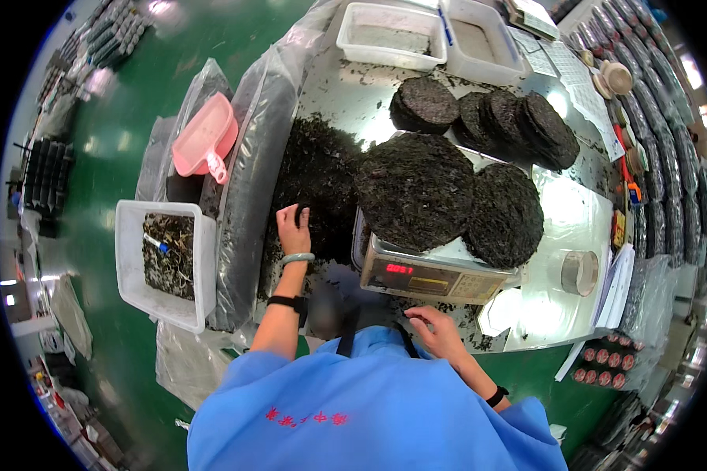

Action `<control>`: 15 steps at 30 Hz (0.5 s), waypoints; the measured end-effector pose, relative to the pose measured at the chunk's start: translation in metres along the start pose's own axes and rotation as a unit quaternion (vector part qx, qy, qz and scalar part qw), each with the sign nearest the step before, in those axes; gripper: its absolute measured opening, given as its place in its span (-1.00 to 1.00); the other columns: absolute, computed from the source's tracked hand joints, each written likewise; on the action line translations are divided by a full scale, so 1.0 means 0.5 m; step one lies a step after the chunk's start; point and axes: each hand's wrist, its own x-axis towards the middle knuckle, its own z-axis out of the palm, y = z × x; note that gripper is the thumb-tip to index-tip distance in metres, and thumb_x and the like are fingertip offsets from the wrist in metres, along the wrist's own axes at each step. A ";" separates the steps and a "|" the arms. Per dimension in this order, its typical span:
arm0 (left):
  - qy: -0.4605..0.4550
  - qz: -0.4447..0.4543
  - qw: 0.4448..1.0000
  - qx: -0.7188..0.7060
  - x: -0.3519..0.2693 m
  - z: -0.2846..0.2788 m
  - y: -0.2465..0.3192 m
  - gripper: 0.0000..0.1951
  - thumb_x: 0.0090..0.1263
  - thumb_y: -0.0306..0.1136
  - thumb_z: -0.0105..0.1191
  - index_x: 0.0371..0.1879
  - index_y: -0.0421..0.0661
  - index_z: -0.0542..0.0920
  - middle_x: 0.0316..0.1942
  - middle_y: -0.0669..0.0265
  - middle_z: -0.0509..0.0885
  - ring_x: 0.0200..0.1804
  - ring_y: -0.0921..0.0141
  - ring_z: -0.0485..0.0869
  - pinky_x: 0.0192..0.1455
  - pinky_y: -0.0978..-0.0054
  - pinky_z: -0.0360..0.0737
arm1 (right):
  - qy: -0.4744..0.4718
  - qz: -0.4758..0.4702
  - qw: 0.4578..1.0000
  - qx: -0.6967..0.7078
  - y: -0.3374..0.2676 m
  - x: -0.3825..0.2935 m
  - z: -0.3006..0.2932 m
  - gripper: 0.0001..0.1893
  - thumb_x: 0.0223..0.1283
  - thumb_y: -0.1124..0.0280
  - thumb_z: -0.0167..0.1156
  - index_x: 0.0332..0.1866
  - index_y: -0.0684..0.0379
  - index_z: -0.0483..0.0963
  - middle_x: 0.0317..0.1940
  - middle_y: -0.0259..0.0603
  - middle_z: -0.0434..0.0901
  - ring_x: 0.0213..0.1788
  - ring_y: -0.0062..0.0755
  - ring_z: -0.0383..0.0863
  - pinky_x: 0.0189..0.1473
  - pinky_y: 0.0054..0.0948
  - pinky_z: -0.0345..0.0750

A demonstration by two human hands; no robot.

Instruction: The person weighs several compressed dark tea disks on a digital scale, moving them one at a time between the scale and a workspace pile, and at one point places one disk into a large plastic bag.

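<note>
My left hand (293, 231), fingers curled, is at the loose dark pile of what looks like dried seaweed (318, 159), with a small dark clump between thumb and fingers. My right hand (437, 331) is loosely bent above the table's front edge, below the scale; a dark speck shows at its fingertips, and whether it grips anything is unclear. A digital scale (436, 277) with a lit red display stands in front of me. One large round seaweed cake (415, 191) lies over its top, and another round cake (505, 215) leans beside it on the right.
Stacked round cakes (518, 123) lie behind the scale. Two white plastic tubs (392, 56) are at the back. A metal ring (579, 272) stands at right. On the left are a pink dustpan (205, 138), a plastic-wrapped roll (250, 194) and a white bin (131, 259) holding seaweed and a blue-capped marker.
</note>
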 end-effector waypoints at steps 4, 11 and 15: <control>-0.009 0.068 0.989 -0.135 0.073 -0.082 0.240 -0.72 0.46 -0.26 0.24 -0.05 -0.21 0.61 -0.13 0.16 0.59 -0.13 0.20 0.63 -0.01 0.31 0.57 | 0.003 -0.018 0.999 0.030 0.003 -0.015 0.035 -0.79 0.37 0.44 0.18 0.04 0.21 0.60 -0.11 -0.07 0.66 -0.18 -0.12 0.70 -0.12 -0.33 0.62; -0.172 0.247 0.932 -0.203 0.094 0.014 0.536 -0.67 0.39 -0.25 0.29 0.01 -0.18 0.61 -0.01 0.14 0.52 0.04 0.13 0.58 0.04 0.31 0.57 | 0.026 -0.070 0.997 0.024 -0.029 -0.047 0.060 -0.79 0.37 0.44 0.19 0.03 0.24 0.60 -0.09 -0.05 0.67 -0.14 -0.09 0.70 -0.07 -0.30 0.62; -0.306 0.265 0.912 0.071 0.064 0.010 0.576 -0.35 0.27 0.14 0.30 0.31 0.13 0.54 0.27 0.24 0.42 0.39 0.16 0.32 0.44 -0.30 0.03 | 0.067 -0.049 0.996 0.024 -0.004 -0.091 0.046 -0.79 0.37 0.44 0.20 0.03 0.24 0.60 -0.09 -0.04 0.68 -0.13 -0.09 0.71 -0.08 -0.31 0.63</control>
